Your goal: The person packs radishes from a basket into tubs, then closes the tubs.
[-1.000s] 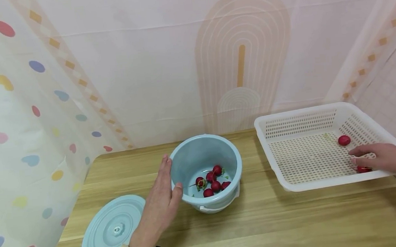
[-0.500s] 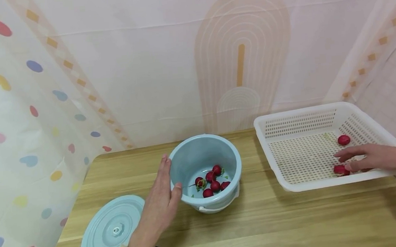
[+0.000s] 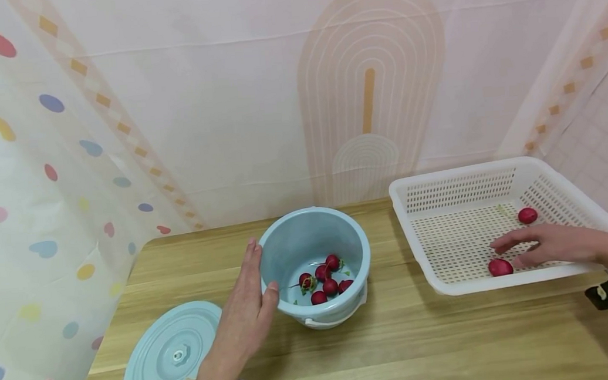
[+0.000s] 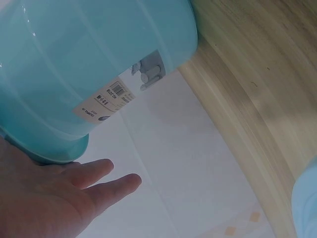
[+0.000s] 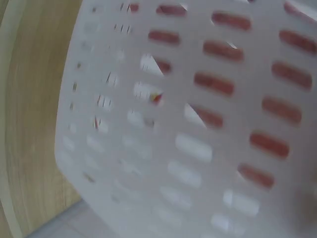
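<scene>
My left hand (image 3: 239, 324) rests against the left side of the light blue bucket (image 3: 314, 224), fingers extended along its rim. In the left wrist view, the hand's fingers (image 4: 114, 191) stretch out beside the rim of the bucket (image 4: 109, 54). Several red radishes (image 3: 330, 286) lie on its bottom. My right hand (image 3: 562, 245) reaches over the front rim into the white plastic basket (image 3: 511, 282), fingers loosely bent. A radish (image 3: 500, 267) lies just by its thumb tip. Another radish (image 3: 527, 215) sits farther back in the basket. Only the slotted basket wall (image 5: 158, 183) shows clearly in the right wrist view.
A light blue lid (image 3: 162, 353) lies on the wooden table (image 3: 400, 348), left of the bucket and partly behind the left forearm. A patterned curtain (image 3: 223, 101) hangs along the table's back and left. The bucket's white handle (image 3: 336, 318) hangs down at its front.
The right hand has moved left inside the basket, and the radish by it has shifted left as well. The left hand and the bucket have stayed in place.
</scene>
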`<action>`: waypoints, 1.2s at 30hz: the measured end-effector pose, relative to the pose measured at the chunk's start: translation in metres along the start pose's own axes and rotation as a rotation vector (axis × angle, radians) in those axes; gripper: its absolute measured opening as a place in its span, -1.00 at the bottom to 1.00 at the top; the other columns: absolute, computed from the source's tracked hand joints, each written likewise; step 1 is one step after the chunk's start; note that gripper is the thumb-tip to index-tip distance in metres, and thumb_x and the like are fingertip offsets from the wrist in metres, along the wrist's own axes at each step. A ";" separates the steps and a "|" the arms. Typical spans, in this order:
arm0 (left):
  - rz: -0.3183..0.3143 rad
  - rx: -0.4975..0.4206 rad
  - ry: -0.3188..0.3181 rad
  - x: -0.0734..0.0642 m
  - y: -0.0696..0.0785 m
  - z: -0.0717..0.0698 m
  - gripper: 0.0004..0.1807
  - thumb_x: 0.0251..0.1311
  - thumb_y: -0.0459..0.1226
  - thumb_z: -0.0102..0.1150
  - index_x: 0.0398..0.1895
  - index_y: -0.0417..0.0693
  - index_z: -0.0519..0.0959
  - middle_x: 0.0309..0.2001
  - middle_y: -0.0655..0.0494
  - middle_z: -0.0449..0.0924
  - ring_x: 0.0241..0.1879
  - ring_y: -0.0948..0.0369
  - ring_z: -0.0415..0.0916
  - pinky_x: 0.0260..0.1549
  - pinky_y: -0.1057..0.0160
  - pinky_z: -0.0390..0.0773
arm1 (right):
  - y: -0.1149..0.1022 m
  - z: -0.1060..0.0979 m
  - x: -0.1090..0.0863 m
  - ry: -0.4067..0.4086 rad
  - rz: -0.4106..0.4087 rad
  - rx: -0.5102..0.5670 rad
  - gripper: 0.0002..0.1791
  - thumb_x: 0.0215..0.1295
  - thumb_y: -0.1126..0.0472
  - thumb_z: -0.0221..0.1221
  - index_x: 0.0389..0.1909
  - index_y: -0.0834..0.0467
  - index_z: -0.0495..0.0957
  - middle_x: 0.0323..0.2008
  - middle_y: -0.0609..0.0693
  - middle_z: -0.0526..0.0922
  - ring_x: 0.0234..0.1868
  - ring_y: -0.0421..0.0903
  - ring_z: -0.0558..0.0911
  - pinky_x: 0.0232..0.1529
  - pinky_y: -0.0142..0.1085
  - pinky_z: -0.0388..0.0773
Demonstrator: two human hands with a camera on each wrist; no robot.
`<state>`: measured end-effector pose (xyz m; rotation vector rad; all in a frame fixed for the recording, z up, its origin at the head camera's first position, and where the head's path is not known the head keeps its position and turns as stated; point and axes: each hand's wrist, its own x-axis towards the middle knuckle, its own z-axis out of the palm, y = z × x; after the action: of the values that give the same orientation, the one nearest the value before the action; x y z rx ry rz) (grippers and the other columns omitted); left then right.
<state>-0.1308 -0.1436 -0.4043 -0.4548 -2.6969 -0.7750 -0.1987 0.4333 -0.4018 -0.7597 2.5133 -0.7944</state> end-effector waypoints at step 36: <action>0.007 -0.002 0.003 0.000 -0.002 0.001 -0.25 0.53 -0.23 -0.08 0.65 -0.28 -0.04 0.68 -0.03 -0.17 0.58 -0.09 0.03 0.40 -0.21 0.27 | -0.011 0.014 0.024 -0.056 -0.030 0.034 -0.82 0.43 0.24 0.26 0.00 0.08 0.67 -0.12 -0.21 0.65 -0.17 -0.36 0.48 -0.21 -0.42 0.46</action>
<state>-0.1316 -0.1449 -0.4064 -0.4627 -2.6908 -0.7766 -0.2062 0.4060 -0.4105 -0.7989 2.4375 -0.8127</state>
